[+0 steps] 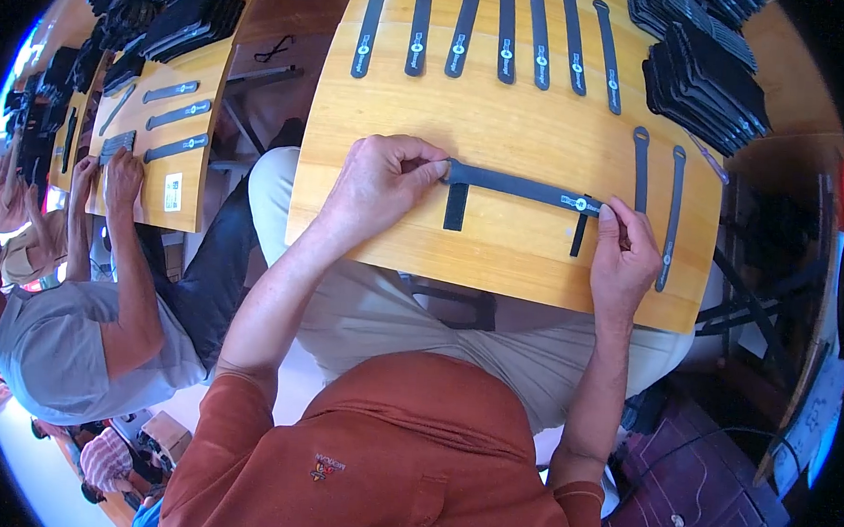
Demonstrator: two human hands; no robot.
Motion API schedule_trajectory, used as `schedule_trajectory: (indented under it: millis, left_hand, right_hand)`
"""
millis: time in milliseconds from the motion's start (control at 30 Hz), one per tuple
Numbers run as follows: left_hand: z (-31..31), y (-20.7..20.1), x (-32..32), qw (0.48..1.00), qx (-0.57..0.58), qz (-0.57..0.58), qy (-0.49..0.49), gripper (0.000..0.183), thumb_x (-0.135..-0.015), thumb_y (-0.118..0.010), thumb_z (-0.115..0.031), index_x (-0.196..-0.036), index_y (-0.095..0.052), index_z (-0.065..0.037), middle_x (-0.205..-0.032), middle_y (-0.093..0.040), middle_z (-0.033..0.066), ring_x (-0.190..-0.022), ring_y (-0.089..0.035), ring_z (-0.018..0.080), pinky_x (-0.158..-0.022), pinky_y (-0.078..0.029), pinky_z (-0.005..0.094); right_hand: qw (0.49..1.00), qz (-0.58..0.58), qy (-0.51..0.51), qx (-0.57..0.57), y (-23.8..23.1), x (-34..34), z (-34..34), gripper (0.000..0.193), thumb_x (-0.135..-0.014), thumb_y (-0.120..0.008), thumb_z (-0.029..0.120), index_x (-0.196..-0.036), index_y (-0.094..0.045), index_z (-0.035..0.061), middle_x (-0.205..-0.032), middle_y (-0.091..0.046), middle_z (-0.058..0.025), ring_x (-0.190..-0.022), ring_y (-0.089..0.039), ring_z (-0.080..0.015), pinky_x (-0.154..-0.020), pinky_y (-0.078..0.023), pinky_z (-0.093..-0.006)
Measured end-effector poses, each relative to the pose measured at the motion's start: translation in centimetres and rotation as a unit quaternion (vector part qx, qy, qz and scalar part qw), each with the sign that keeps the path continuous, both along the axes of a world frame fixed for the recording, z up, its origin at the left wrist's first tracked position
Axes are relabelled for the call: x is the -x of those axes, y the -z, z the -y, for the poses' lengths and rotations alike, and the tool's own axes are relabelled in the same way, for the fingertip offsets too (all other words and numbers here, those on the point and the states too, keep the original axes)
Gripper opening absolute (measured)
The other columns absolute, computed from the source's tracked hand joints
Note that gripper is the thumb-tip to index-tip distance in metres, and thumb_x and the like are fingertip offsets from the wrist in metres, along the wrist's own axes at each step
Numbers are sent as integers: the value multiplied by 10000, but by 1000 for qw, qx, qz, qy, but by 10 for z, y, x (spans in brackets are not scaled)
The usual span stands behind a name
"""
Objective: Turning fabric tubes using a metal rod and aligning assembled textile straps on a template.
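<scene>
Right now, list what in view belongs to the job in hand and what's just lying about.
Job, apparently: strap pinched by left hand and right hand; two black strips; laid-out straps; black stack.
Seemingly lying about: slim purplish item, kind unclear; white paper.

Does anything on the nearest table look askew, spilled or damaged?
Nothing looks spilled or damaged. The nearer dark stack, right of the far row of straps, looks askew: its layers fan out unevenly.

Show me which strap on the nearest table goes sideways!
The dark grey strap between the left hand and right hand, both pinching it. The seven straps in the far row and the two straps on the right point away instead.
</scene>
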State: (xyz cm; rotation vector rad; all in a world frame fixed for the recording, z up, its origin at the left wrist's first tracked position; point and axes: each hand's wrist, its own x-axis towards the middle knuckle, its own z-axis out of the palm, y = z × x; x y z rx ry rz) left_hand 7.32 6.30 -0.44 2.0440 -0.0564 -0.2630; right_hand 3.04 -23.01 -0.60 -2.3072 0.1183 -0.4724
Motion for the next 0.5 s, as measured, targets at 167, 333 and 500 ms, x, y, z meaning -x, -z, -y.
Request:
schedule_trajectory:
  millis: [167, 333, 500]
  left_hand:
    - [3, -7, -1, 1000, -21, 3, 1, 165, -942, -734, -114, -1017, -755, 31, -777, -715, 28, -636, -577, 44, -582, -488, 219]
    - [3, -4, -2, 1000, -16, 3, -2, 155, -936, -738, -110, -1001, -759, 29, -752, -707, 26, -624, -575, 44, -572, -485, 224]
    - [3, -4, -5, 1000, -23, -3, 1, 146, -930, -740, -101, -997, -759, 27, -744, -701, 21, -620, -570, 41, -568, -481, 222]
  right_hand:
    - [1000, 1, 9, 7, 4, 0, 2, 133, -933, -697, 63, -1021, -729, -32, -895, -712, -143, -778, -694, -238, -675, -528, -325]
    - [1000, 5, 7, 21, 7, -2, 4, 134, -929, -693, 53, -1024, -730, -33, -899, -712, -150, -792, -700, -262, -687, -533, -339]
    - [1000, -3, 3, 30, 5, -2, 3, 132, -916, -689, 33, -1020, -727, -39, -895, -709, -153, -800, -702, -272, -697, -536, -345]
